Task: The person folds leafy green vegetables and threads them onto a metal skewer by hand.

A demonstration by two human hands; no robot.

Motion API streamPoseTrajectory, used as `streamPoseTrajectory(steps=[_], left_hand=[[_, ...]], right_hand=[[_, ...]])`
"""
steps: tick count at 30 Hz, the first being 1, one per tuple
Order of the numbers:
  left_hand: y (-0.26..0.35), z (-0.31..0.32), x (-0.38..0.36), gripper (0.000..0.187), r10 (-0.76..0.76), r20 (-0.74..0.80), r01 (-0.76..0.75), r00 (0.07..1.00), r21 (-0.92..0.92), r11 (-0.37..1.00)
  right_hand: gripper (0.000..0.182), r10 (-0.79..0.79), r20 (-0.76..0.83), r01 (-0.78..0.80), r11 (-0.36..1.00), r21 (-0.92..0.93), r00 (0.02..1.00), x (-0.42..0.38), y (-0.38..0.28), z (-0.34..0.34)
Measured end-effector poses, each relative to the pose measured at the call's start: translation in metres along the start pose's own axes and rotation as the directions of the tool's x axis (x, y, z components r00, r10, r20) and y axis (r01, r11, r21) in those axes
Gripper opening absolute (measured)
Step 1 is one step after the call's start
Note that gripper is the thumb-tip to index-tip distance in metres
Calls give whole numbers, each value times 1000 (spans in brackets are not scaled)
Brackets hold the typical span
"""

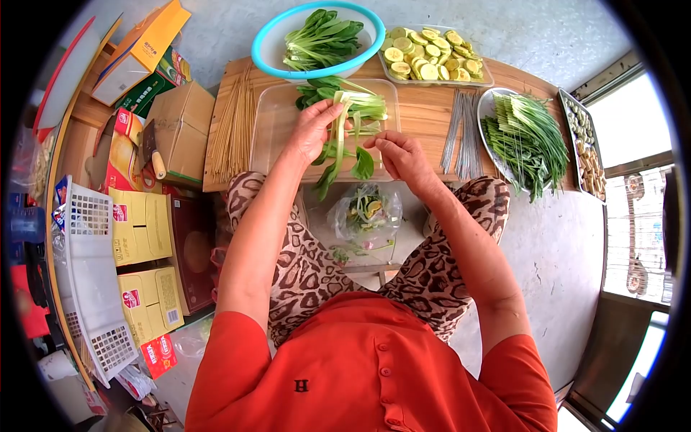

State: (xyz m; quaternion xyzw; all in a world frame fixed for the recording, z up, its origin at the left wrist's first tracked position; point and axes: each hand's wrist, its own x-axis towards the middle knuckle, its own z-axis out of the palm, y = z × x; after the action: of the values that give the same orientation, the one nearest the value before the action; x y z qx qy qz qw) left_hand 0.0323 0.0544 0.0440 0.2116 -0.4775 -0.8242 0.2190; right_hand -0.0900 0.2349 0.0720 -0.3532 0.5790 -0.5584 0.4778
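Over the clear plastic tray (pixel 270 129), my left hand (pixel 319 128) is closed on a bunch of leafy greens (pixel 340 133), whose leaves hang down past the tray's front edge. Just right of the hanging leaves is my right hand (pixel 398 153), its thumb and forefinger pinched together near a leaf; what is between them is too small to tell. More cut greens (pixel 368 105) lie in the tray behind my hands. A blue-rimmed basin (pixel 263 45) at the back holds more leafy greens (pixel 324 39).
Bamboo skewers (pixel 232 126) lie left on the wooden table; metal skewers (pixel 461 133) lie right. Beyond are sliced squash (pixel 430 55), a plate of chives (pixel 524 137) and a tray of skewered food (pixel 584 144). Below hangs a plastic bag (pixel 367 212). Boxes (pixel 180 126) and a cleaver (pixel 152 150) stand left.
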Motion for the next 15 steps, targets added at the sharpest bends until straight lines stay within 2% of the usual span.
streamPoseTrajectory(steps=[5, 8, 10, 11, 13, 15], left_hand=[[-1, 0, 1, 26, -5, -9, 5, 1000, 20, 1000], [-2, -1, 1, 26, -11, -5, 11, 1000, 36, 999], [0, 0, 0, 26, -18, -4, 19, 1000, 46, 999], [0, 1, 0, 26, -17, -3, 17, 1000, 29, 999], [1, 3, -1, 25, -14, -1, 14, 1000, 11, 1000], [-1, 3, -1, 23, -8, -58, 6, 998, -39, 999]], right_hand=[[23, 37, 28, -38, 998, 59, 999, 0, -2, -1], [24, -14, -18, 13, 1000, -20, 1000, 1, 6, 1], [24, -165, -37, 151, 959, -241, 986, 1, 8, 1], [24, -164, -37, 151, 959, -241, 986, 1, 7, 0], [24, -14, -13, 14, 1000, -21, 1000, 1, 2, -1], [25, -17, -13, 16, 999, -36, 1000, 2, 2, -1]])
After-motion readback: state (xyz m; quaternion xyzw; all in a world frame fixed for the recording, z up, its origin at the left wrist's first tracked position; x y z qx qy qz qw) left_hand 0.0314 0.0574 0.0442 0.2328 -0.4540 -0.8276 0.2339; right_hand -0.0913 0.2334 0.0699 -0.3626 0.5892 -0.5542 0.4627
